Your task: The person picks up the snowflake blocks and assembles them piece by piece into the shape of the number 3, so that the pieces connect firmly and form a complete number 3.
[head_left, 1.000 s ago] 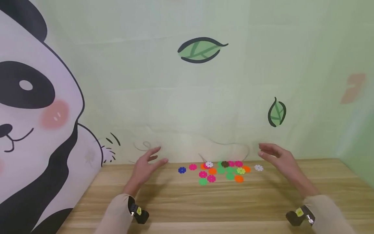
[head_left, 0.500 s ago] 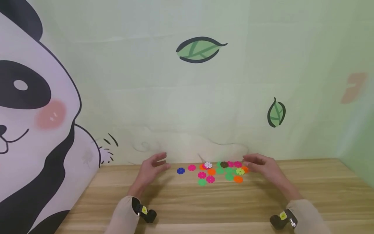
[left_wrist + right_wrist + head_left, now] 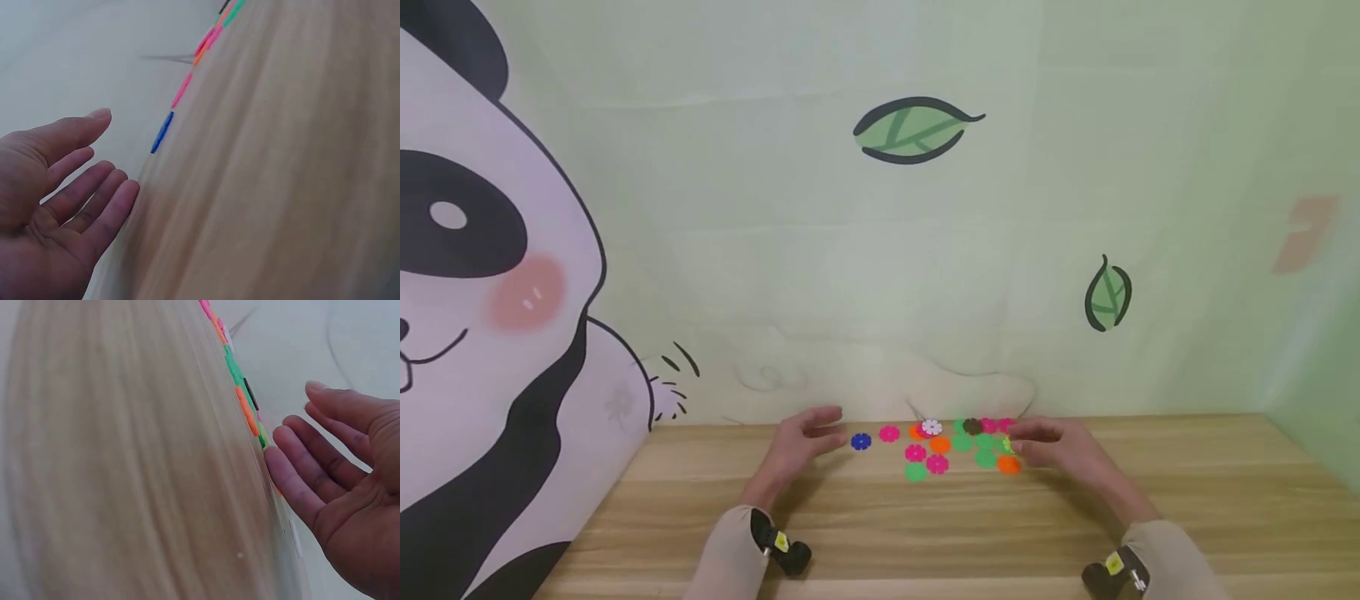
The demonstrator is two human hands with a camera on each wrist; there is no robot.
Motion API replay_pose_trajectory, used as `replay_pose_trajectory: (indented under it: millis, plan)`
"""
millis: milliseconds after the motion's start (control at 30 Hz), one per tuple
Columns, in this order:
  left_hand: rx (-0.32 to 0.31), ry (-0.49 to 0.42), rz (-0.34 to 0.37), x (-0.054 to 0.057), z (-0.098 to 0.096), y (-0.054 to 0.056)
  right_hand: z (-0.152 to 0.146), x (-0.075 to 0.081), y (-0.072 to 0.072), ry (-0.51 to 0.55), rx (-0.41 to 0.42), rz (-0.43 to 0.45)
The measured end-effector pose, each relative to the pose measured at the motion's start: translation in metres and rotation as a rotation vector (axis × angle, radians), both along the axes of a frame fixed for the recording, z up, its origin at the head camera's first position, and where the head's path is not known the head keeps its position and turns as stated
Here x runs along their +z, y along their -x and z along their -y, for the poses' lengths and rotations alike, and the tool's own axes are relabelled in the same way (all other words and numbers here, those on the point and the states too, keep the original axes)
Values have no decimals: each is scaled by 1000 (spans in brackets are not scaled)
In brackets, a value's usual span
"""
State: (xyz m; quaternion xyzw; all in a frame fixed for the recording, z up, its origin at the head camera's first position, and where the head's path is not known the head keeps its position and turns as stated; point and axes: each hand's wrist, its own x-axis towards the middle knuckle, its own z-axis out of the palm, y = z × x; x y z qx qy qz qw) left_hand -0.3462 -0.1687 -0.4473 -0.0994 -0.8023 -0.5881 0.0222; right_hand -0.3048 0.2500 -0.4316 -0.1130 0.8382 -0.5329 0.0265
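Several small notched plastic discs in pink, orange, green, white, brown and yellow lie loosely grouped at the back of the table, some overlapping. My left hand (image 3: 801, 446) is just left of the blue disc (image 3: 861, 442), fingers relaxed and holding nothing; the left wrist view shows a gap between fingertips and blue disc (image 3: 162, 132). My right hand (image 3: 1060, 450) is at the group's right end, fingers loosely extended. It partly covers the yellow disc (image 3: 1007, 445). In the right wrist view its little finger comes close to the discs, beside the orange disc (image 3: 247, 411); contact is unclear.
The wood-grain table (image 3: 880, 533) ends at a pale green cloth backdrop (image 3: 820, 250) right behind the discs. A printed panda (image 3: 467, 350) fills the left side. A white disc (image 3: 295, 537) lies by the right hand, seen in the right wrist view.
Both hands have come down and inward toward the discs, the right hand travelling farther left. The right hand now hides the white disc at the far right in the head view. The discs stay put.
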Motion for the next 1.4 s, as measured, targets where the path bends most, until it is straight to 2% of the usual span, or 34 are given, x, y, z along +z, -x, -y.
replay_pose_trajectory:
  millis: [133,400,900,1200,1400]
  plan:
    - [-10,42,-25,-4,-5,4,-1,-2,2,-62,-12,-28]
    - [4,183,-37,-4,-14,7,2,-5,3,-141,0,-72]
    - [15,272,-83,-7,-22,9,8,-6,2,-208,73,-103]
    - [12,374,-29,-3,-27,8,11,-3,1,-267,64,-92]
    - [12,388,40,-1,-28,6,12,-2,1,-275,56,-79]
